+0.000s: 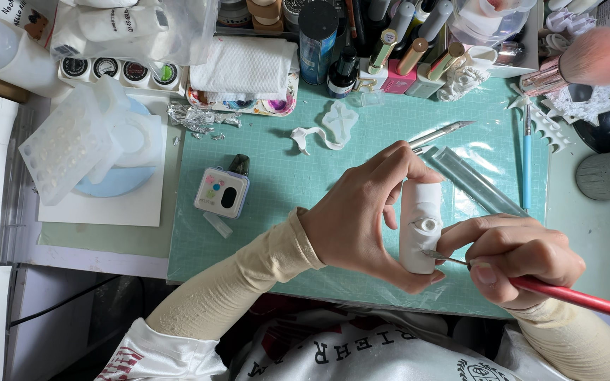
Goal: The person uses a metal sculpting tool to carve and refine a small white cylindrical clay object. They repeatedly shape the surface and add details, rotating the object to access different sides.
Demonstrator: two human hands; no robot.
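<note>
The left hand (361, 219) wraps its fingers (407, 164) closed around a white clay block (419, 224), held upright above the green mat (284, 176). The right hand (513, 257) pinches a red-handled tool (566, 295), its tip touching the block's lower front.

The cutting mat (298, 176) is teal with a fine pale grid. The clay piece (419, 224) is plain white. The sculpting tool (566, 295) has a red handle and a silver metal tip. The sleeves (227, 289) are cream. The makeup brush (580, 62) has pink bristles. The small device (222, 192) is white with coloured dots.
</note>
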